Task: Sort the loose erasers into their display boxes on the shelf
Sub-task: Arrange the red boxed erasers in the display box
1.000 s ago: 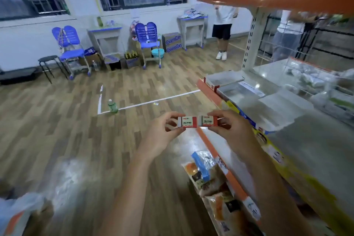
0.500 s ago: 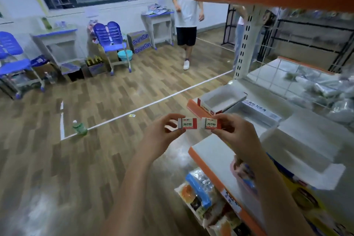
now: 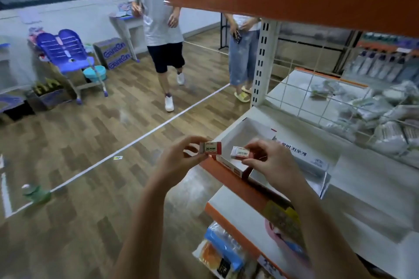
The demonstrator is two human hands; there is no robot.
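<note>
While pinched — erasers [image 3: 210, 147] above box [image 3: 229, 163]

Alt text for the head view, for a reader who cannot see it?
Each bare hand, left hand and right hand, pinches one small red-and-white paper-sleeved eraser, left eraser and right eraser, at an open white cardboard display box on the white shelf.

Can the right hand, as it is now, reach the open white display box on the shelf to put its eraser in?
Probably yes. The right hand holds a small white eraser right over the open white display box on the shelf edge. The box looks empty and nothing blocks it from above.
</note>
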